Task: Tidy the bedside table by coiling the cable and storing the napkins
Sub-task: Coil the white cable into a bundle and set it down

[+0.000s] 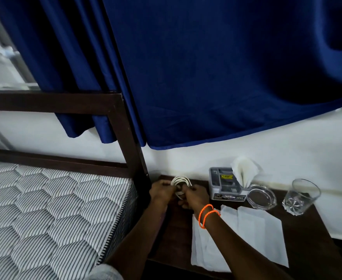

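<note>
Blue curtain [206,67] overhead, filling the upper view; striped mattress [51,209] at lower left inside a dark bed frame [125,126]. Dark counter [307,229] wedged just right of the frame, against a white wall. Spread flat on its near half, napkins [252,235], long edges running from the near edge toward the wall, directly under and right of the right forearm, partly hidden by it. Behind them, a grey box [224,185] with one napkin standing up out of it, then a glass ashtray [262,196] just beside the box, then a tumbler [300,197] farther right. At the far left corner of the counter, close by the bedpost, the white cable [181,181], gathered into round loops standing upright, lifted between both hands. Left hand [162,191] closed around the loops' left side; right hand [194,197], orange bands at the wrist, pinching the lower strands, fingertips curled in. Free end not distinguishable from here. Probably the last wrap or tuck of the coil. Afterward, napkins nearer the right hand: a short pull back and to the right, with the box straight ahead of them toward the wall as the likely store.
</note>
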`<state>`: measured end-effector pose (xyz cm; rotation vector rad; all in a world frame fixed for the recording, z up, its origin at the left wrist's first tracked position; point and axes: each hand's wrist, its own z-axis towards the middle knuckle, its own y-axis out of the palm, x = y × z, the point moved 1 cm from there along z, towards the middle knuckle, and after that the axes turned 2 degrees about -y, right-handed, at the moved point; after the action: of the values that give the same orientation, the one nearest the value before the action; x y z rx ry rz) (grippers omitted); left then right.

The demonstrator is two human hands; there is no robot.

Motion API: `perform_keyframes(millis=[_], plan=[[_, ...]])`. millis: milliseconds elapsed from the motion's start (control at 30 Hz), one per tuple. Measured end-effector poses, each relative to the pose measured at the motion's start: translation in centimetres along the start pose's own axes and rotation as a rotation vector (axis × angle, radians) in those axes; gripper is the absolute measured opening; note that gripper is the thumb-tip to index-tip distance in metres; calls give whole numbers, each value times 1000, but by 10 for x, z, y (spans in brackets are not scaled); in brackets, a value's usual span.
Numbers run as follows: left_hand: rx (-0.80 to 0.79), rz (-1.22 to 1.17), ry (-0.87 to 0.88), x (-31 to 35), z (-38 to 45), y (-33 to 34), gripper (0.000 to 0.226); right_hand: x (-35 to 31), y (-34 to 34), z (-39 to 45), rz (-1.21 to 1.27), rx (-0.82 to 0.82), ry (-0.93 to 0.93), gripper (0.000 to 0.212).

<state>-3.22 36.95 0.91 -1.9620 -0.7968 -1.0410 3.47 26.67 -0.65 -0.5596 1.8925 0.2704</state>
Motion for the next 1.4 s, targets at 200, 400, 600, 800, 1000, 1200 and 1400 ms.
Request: perform_keyframes(millis=[200, 400, 600, 800, 1000, 1200, 1400], plan=[[-191, -334, -82, 31, -40, -25, 17, -34, -13, -46, 103, -123, -80, 15], [-481, -350, -72, 71, -91, -61, 11, -74, -34, -100, -4, -207, -229, 23], [-550, -508, -94, 105, -137, -83, 19, -106, -50, -152, -207, -274, -418, 46], [-378, -617, -81, 125, -164, -92, 10, -126, -60, -192, -141, -497, -446, 34], [-282, -696, -12, 136, -180, -98, 19, -139, -72, -214, -202, -577, -402, 30], [-482, -580, 6, 136, -196, -105, 33, -151, -78, -213, -378, -208, -571, 21], [-452, -564, 40, 135, -202, -107, 12, -154, -64, -218, 186, -377, -306, 26]])
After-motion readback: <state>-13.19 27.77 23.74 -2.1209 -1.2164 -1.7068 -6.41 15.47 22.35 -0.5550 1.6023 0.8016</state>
